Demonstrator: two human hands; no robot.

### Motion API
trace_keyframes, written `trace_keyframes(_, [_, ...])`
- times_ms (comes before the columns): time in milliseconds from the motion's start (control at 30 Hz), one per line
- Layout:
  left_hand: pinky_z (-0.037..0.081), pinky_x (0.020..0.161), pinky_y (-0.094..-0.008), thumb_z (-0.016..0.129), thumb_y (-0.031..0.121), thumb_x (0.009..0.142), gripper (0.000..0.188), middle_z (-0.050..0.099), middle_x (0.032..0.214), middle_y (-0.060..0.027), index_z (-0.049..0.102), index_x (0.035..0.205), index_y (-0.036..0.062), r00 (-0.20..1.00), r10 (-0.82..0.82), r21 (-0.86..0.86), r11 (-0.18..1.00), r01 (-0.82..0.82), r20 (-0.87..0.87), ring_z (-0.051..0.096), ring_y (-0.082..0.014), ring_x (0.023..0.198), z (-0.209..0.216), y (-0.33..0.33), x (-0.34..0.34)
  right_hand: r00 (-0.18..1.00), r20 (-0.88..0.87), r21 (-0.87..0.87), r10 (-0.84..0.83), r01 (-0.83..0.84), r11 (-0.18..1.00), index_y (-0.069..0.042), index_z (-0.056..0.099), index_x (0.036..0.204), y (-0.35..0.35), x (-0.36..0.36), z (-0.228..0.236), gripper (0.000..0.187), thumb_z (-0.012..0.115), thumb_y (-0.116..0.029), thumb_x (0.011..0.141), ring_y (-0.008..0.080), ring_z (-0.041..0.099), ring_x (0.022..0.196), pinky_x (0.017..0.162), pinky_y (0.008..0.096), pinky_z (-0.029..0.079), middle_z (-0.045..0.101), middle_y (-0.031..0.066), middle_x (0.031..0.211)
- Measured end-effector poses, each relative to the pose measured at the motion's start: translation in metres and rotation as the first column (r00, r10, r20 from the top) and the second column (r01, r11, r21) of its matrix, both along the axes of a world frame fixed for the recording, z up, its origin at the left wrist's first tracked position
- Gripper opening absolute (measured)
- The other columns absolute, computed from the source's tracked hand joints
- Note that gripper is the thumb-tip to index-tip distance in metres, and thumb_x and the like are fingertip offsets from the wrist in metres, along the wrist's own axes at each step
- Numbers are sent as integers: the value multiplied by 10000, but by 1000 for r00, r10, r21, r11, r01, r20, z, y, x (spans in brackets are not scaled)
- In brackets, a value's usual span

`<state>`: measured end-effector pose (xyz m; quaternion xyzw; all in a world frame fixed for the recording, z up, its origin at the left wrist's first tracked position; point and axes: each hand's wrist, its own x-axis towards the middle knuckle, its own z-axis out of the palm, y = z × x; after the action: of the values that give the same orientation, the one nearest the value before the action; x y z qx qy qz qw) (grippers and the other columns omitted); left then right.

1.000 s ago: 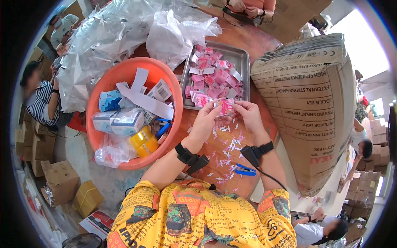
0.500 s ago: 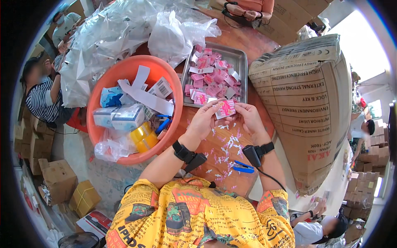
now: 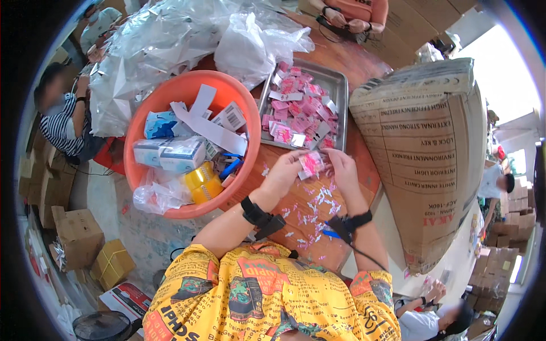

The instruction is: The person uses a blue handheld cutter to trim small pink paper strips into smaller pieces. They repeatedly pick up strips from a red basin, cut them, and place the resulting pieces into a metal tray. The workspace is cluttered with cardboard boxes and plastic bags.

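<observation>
Both hands' fingers still pinch the pink sachet (image 3: 311, 163), now lower, nearer the table's (image 3: 296, 199) edge

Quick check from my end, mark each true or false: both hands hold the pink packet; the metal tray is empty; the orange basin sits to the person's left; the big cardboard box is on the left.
1. Both hands hold the pink packet. True: the left hand and right hand pinch the pink packet together.
2. The metal tray is empty. False: the metal tray is full of pink packets.
3. The orange basin sits to the person's left. True: the orange basin is there.
4. The cardboard box is on the left. False: the cardboard box stands on the right.
</observation>
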<state>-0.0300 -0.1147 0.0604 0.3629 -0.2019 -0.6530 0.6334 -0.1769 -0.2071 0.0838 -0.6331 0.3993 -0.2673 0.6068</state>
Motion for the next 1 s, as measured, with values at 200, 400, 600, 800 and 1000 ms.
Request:
trace_keyframes(200, [506, 625, -232, 493, 50, 841, 290, 601, 952, -60, 527, 1123, -4, 988, 143, 98, 984, -148, 60, 597, -109, 772, -9, 7, -15, 970, -244, -775, 23, -209, 596, -46, 605, 973, 29, 8, 3, 254, 658, -127, 738, 225, 582, 744, 659, 282, 481, 579, 104, 893])
trace_keyframes(400, [476, 733, -235, 577, 57, 805, 349, 592, 980, -55, 506, 1138, -19, 981, -64, 64, 997, 53, 185, 586, -120, 844, -27, 17, 0, 995, 99, -54, 23, -18, 998, 16, 619, 813, 12, 7, -18, 61, 570, -20, 817, 81, 516, 564, 533, 223, 423, 574, -1, 691])
trace_keyframes(600, [470, 793, -264, 513, 49, 842, 246, 611, 994, -72, 564, 1069, -32, 996, -30, 258, 966, 9, 79, 588, -138, 905, -66, 19, 10, 878, -290, -278, 381, -459, 844, -1, 634, 808, -51, 44, -23, 173, 591, -169, 813, 168, 555, 686, 615, 319, 444, 568, 71, 713])
trace_keyframes(800, [439, 866, -276, 489, 53, 839, 279, 599, 1022, -77, 531, 1098, -41, 995, 83, 248, 964, -94, 53, 570, -168, 962, -88, 47, 5, 810, -504, -833, -301, -364, 417, -42, 664, 824, -188, 137, -61, 184, 579, -196, 768, 300, 529, 898, 791, 390, 425, 596, 112, 898])
trace_keyframes(1000, [464, 802, -274, 507, 114, 876, 266, 597, 995, -80, 527, 1081, -55, 918, -80, 316, 947, -52, 389, 562, -150, 929, -122, 81, 13, 459, -724, -690, -515, -479, 542, -82, 663, 930, -236, 209, -102, 302, 614, -298, 725, 277, 497, 1036, 895, 465, 365, 578, 85, 1049])
